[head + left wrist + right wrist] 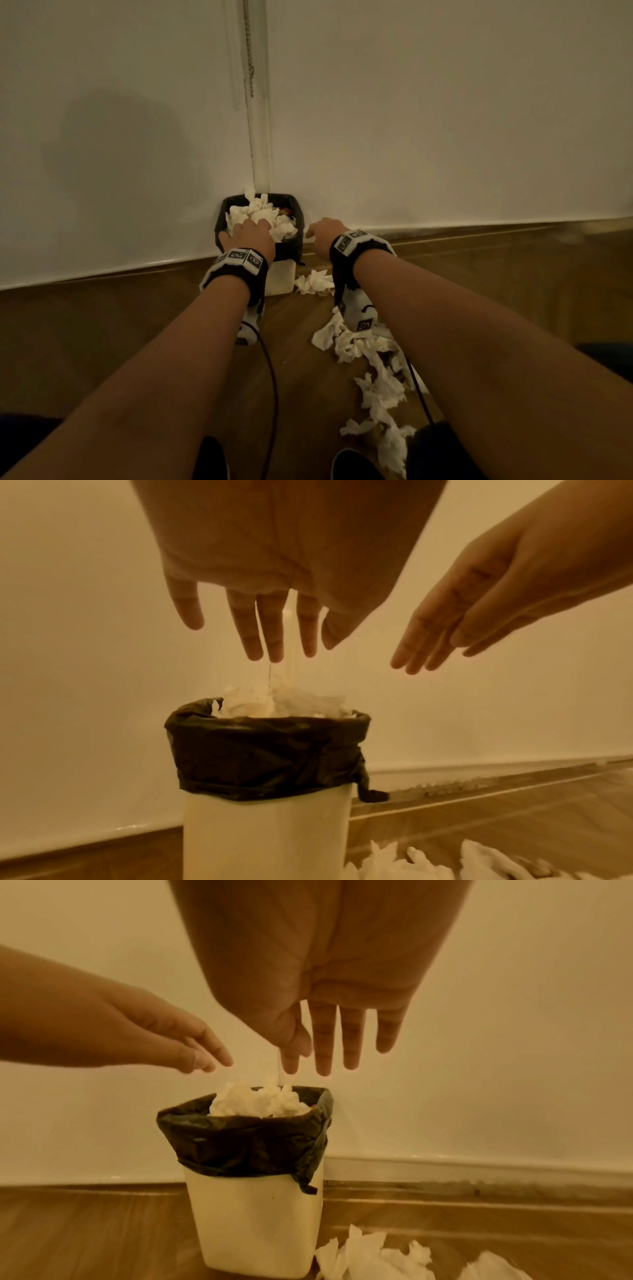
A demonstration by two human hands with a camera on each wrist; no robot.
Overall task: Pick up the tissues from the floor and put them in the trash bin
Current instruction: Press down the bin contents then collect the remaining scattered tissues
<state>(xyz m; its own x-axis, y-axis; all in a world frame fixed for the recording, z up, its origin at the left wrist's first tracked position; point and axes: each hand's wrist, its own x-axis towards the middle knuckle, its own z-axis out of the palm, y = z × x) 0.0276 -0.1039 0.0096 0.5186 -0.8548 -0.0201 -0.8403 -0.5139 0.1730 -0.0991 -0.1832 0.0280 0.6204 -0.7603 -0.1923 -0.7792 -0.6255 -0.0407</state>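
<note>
Left hand point(251, 236) is hovering over the trash bin point(289, 251), grip released, fingers point(253, 631) straight and pointing down, holding nothing. The bin, white with a black liner point(267, 753), is standing in the corner where the walls meet, heaped with crumpled tissues point(257, 216). Right hand point(325, 236) is hanging just right of the bin, grip likewise released and empty. More tissues on the floor point(376, 373) are lying below the right arm, trailing back toward the person.
</note>
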